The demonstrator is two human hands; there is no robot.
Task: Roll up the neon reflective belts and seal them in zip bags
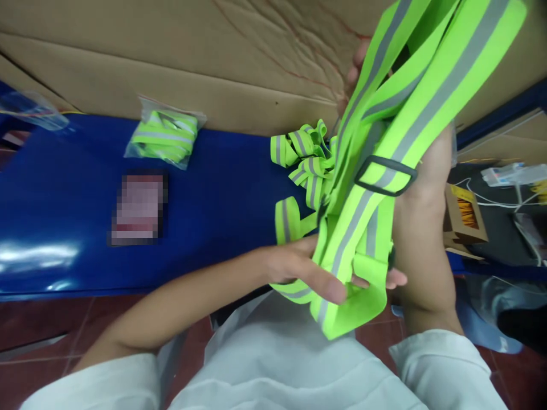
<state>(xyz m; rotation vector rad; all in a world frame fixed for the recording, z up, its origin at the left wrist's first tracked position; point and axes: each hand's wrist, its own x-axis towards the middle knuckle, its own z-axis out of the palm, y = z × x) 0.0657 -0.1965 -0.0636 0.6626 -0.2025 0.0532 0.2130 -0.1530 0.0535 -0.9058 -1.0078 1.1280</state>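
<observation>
A long neon yellow-green reflective belt (448, 97) with a grey stripe hangs in several loops in front of me. A black slide buckle (393, 163) sits on its front strand. My left hand (314, 273) is closed around the lower loops, thumb in front and fingertips showing on the far side. My right hand (359, 57) is raised behind the upper loops and holds them up; most of it is hidden by the bands. More reflective belts (311, 165) lie loosely bundled on the blue table (222, 188), just behind the held one.
A clear bag with a folded reflective belt (164, 136) lies at the table's back, near a blurred-out flat rectangular object (139, 208). Clear plastic (36, 111) is at far left. Cardboard (171, 68) stands behind. At right are a small cardboard box (465, 213) and white cables (508, 202).
</observation>
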